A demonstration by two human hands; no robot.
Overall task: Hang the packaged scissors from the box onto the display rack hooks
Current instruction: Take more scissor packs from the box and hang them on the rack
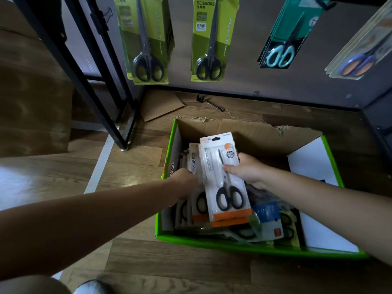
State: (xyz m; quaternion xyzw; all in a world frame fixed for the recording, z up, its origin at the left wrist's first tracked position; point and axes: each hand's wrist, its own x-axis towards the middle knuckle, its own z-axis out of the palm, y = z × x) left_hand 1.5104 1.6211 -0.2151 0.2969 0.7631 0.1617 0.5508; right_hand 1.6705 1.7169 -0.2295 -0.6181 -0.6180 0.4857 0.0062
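A green-edged cardboard box [252, 247] sits open on the floor, holding several packaged scissors. My right hand [246, 168] grips a white and orange pack of black-handled scissors [224, 179] by its right edge, thumb on the front, lifted above the others. My left hand [184, 179] reaches into the box's left side and its fingers grip a second white pack [194, 164] behind the first. The display rack panel [254, 66] stands beyond the box, with green packs [146, 43] [210, 41], a teal pack [286, 37] and a clear pack [360, 47] hanging on hooks.
A loose black hook [209, 101] and a cardboard scrap [161, 107] lie on the wooden floor between box and rack. A black metal frame leg [106, 85] stands at left, beside a large brown carton [31, 92]. My knee shows at the bottom left.
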